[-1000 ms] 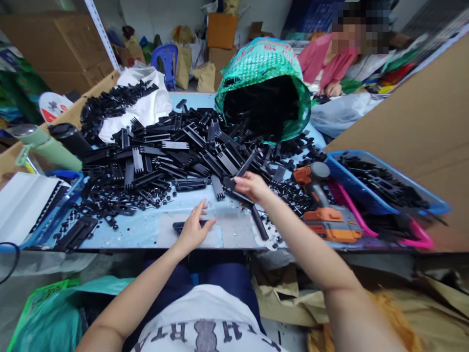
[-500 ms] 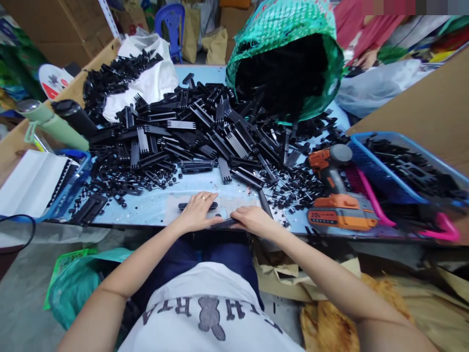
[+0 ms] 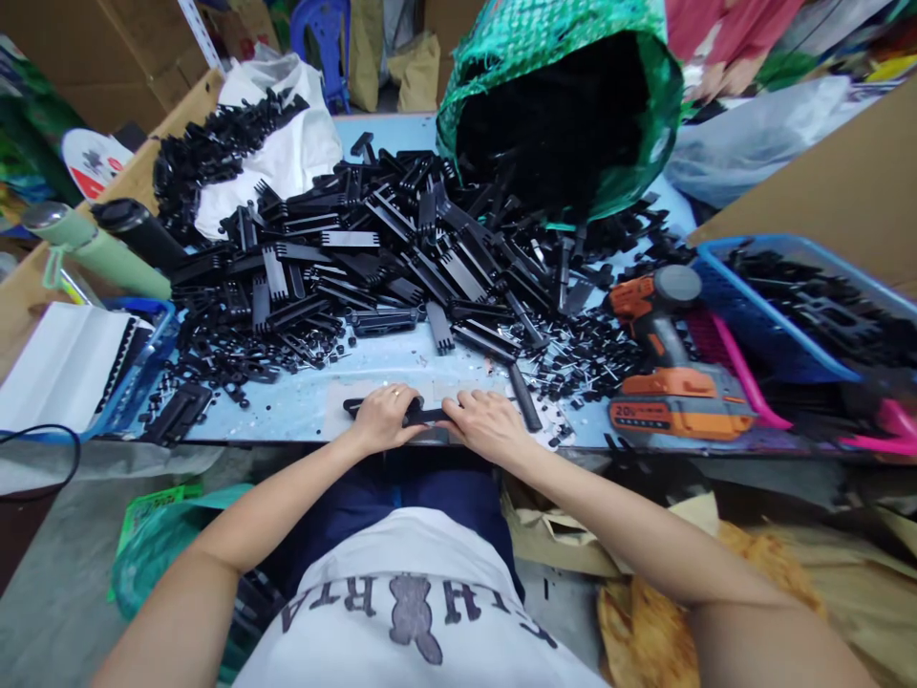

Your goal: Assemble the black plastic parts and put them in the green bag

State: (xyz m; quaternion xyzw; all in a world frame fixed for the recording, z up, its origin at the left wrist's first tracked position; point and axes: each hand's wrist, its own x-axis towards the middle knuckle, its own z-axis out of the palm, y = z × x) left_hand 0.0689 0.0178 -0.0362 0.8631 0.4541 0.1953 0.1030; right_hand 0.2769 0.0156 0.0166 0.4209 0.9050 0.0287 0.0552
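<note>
My left hand (image 3: 387,418) is closed over a black plastic part (image 3: 351,407) at the table's front edge; its left end sticks out past the fingers. My right hand (image 3: 487,425) grips a flat black plastic strip (image 3: 432,417), whose left end meets the part under my left hand. Whether the two pieces are joined is hidden by my fingers. To the right of my right hand lies a black bar (image 3: 525,397). Beyond both hands spreads a heap of black slotted plastic pieces (image 3: 351,239).
Loose screws (image 3: 591,358) lie right of the heap. An orange cordless drill (image 3: 677,401) stands beside a blue basket (image 3: 778,320) of black parts. A green woven sack (image 3: 458,105) opens toward me. At left are a blue tray (image 3: 154,368) and a green bottle (image 3: 107,250).
The black strip in my right hand has moved up from the table edge and now lies level against the part at my left hand. My view has shifted slightly.
</note>
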